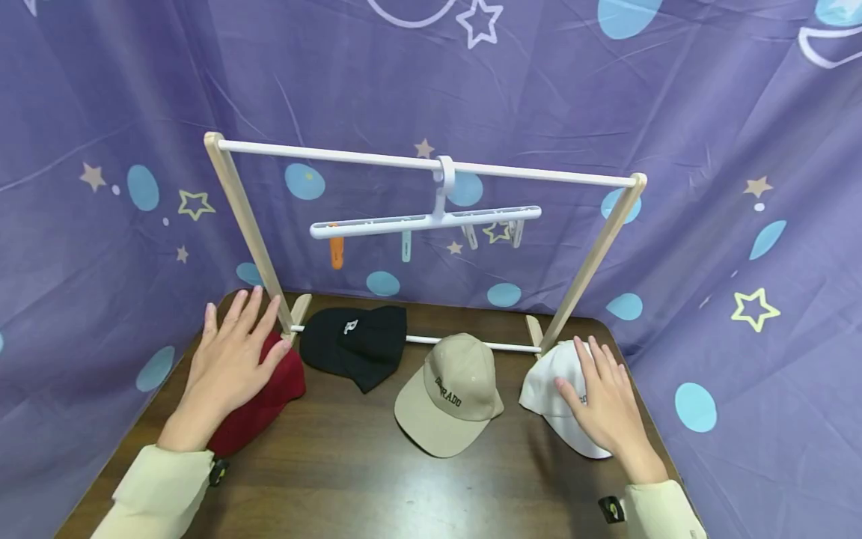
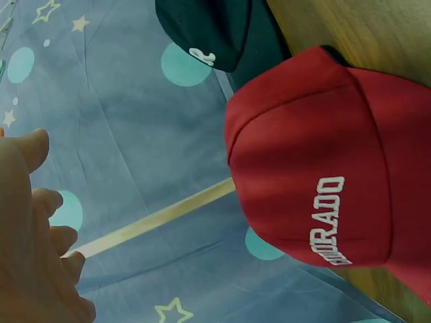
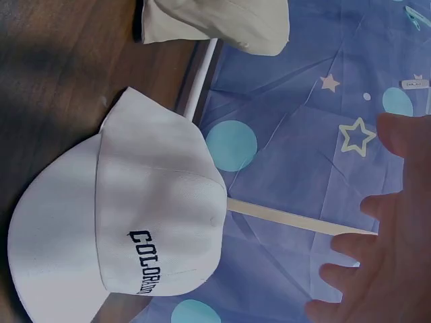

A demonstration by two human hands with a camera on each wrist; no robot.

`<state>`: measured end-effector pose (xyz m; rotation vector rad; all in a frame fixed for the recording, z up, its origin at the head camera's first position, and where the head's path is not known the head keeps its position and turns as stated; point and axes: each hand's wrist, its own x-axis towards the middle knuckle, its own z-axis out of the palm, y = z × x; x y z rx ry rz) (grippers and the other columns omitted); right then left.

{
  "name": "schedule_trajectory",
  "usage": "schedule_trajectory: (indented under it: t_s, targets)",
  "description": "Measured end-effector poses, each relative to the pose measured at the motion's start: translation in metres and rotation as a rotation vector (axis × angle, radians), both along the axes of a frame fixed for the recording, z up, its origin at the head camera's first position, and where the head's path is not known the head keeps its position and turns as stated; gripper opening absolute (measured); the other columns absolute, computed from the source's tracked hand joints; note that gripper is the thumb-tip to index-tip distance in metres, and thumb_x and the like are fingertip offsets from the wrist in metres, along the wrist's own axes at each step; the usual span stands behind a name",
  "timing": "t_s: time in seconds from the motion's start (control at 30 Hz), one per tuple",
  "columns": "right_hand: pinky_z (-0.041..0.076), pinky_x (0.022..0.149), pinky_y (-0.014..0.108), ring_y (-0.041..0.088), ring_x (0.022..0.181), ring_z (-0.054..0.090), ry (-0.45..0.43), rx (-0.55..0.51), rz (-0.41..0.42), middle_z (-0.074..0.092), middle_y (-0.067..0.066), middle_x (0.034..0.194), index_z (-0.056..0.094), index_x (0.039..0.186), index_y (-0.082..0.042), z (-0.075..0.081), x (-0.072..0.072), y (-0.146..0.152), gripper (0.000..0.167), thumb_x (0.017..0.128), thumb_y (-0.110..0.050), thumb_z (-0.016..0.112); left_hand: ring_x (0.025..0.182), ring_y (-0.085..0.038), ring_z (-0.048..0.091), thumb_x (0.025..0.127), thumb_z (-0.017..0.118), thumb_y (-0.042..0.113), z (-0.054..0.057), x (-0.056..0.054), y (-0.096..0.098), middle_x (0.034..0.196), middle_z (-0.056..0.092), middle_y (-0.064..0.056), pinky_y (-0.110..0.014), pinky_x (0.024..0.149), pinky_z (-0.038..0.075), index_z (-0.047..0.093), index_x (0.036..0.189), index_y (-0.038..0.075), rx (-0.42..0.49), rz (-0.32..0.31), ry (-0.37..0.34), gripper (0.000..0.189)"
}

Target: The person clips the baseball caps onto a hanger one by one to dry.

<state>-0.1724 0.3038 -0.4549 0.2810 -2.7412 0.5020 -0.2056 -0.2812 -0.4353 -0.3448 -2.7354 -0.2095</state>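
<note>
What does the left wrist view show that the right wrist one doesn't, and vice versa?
Only the left wrist view shows the red cap, black cap and left hand. Only the right wrist view shows the white cap, beige cap and right hand. Both show the brown table and patterned curtain, and each shows a wooden post of the rack.

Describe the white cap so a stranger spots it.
Find the wooden rack with white rods on the brown wooden table. By its right post, partly behind the right hand in the head view, lies a white fabric cap with dark lettering. No other cap is white; the neighbouring fabric cap is beige.
</note>
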Motion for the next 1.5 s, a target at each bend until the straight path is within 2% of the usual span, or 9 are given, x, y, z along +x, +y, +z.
schedule_trajectory:
  t_s: [0.2,0.5,0.63,0.73,0.87,1.07,1.17,1.27,1.5]
  targets:
    - [0.023,0.12,0.072,0.053,0.154,0.028,-0.037,-0.029,0.009,0.035,0.029,0.165,0.035,0.165,-0.006,0.004,-0.004,0.0,0.073,0.107,-0.045,0.059,0.164,-0.04,0.008,0.106,0.06,0.043,0.002,-0.004,0.007,0.172,0.023,-0.025,-0.063,0.126,-0.013,0.029,0.168,0.009,0.015,-0.032,0.01,0.077]
    - [0.021,0.121,0.071,0.053,0.155,0.025,-0.06,-0.045,0.02,0.033,0.029,0.167,0.034,0.165,-0.006,0.006,-0.01,0.0,0.073,0.108,-0.045,0.058,0.161,-0.044,0.014,0.109,0.055,0.045,0.003,-0.011,0.02,0.174,0.019,-0.023,-0.067,0.126,-0.005,0.025,0.169,0.011,0.038,-0.085,-0.008,0.076]
    - [0.02,0.122,0.071,0.052,0.156,0.023,-0.089,-0.054,0.019,0.031,0.027,0.168,0.032,0.166,-0.008,0.008,-0.012,-0.001,0.074,0.108,-0.047,0.056,0.163,-0.042,0.011,0.11,0.052,0.046,0.004,-0.013,0.027,0.175,0.018,-0.023,-0.067,0.127,-0.003,0.026,0.169,0.01,0.041,-0.098,-0.031,0.074]
    - [0.02,0.122,0.07,0.052,0.156,0.023,-0.1,-0.055,0.016,0.031,0.027,0.169,0.032,0.166,-0.007,0.008,-0.013,-0.001,0.074,0.109,-0.047,0.055,0.164,-0.04,0.008,0.11,0.051,0.047,0.005,-0.015,0.032,0.175,0.017,-0.022,-0.065,0.127,-0.006,0.027,0.168,0.008,0.057,-0.117,-0.052,0.074]
    - [0.02,0.122,0.07,0.052,0.156,0.023,-0.095,-0.058,0.021,0.031,0.027,0.168,0.033,0.166,-0.007,0.007,-0.015,-0.002,0.074,0.109,-0.047,0.056,0.163,-0.041,0.01,0.109,0.053,0.047,0.004,-0.018,0.039,0.175,0.02,-0.022,-0.064,0.128,-0.006,0.028,0.168,0.008,0.081,-0.137,-0.059,0.075]
    - [0.02,0.122,0.069,0.051,0.157,0.021,-0.125,-0.078,0.025,0.028,0.025,0.17,0.03,0.167,-0.009,0.007,-0.018,-0.003,0.075,0.109,-0.049,0.054,0.162,-0.043,0.014,0.108,0.054,0.047,0.004,-0.022,0.051,0.174,0.022,-0.023,-0.066,0.128,0.003,0.027,0.169,0.01,0.108,-0.161,-0.075,0.076]
    - [0.023,0.121,0.072,0.052,0.157,0.021,-0.148,-0.087,0.023,0.027,0.024,0.172,0.028,0.168,-0.011,0.007,-0.02,-0.004,0.075,0.109,-0.051,0.053,0.162,-0.042,0.016,0.108,0.054,0.048,0.004,-0.026,0.058,0.174,0.023,-0.022,-0.067,0.127,0.009,0.027,0.169,0.011,0.115,-0.17,-0.079,0.076]
    - [0.026,0.117,0.074,0.052,0.157,0.023,-0.16,-0.097,0.023,0.026,0.022,0.172,0.027,0.169,-0.013,0.008,-0.021,-0.005,0.075,0.11,-0.052,0.051,0.162,-0.042,0.016,0.108,0.054,0.049,0.003,-0.029,0.064,0.174,0.023,-0.021,-0.065,0.128,0.01,0.027,0.169,0.012,0.12,-0.182,-0.091,0.076]
    - [0.032,0.109,0.08,0.049,0.156,0.026,-0.199,-0.146,0.028,0.024,0.02,0.174,0.025,0.17,-0.015,0.009,-0.026,-0.01,0.073,0.111,-0.051,0.049,0.161,-0.043,0.018,0.108,0.054,0.048,-0.001,-0.035,0.074,0.173,0.025,-0.022,-0.06,0.13,0.007,0.025,0.17,0.013,0.124,-0.197,-0.124,0.076]
